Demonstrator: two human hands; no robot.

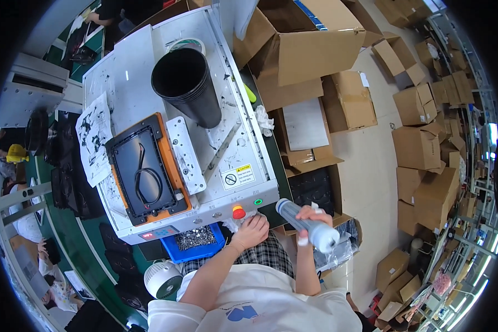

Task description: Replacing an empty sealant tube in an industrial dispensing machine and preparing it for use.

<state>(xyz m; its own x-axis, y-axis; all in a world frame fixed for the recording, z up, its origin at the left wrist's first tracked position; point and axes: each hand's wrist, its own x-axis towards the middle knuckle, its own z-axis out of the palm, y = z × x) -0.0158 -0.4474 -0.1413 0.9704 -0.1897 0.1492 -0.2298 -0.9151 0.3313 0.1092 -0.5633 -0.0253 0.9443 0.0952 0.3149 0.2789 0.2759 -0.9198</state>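
My right hand (310, 216) grips a pale translucent cylindrical bottle (321, 232) with a white end, tilted beside the machine's front right corner. My left hand (250, 229), fingers curled on crumpled white tissue (235, 224), is just below the red button (238, 211) on the white machine (122, 72). On the machine are an orange-framed black panel (148, 174) with a looped cable, a metal plate (186, 155), stacked black cylinders (205, 105) and a stained paper sheet (91, 138). A blue bin (185, 252) of small metal parts sits under its front edge.
Open cardboard boxes (321, 61) stand to the right, with more boxes (420, 149) across the floor aisle (359, 182). A white round fan (160, 279) is by my left elbow. Other people (55, 285) work along green benches (91, 238) on the left.
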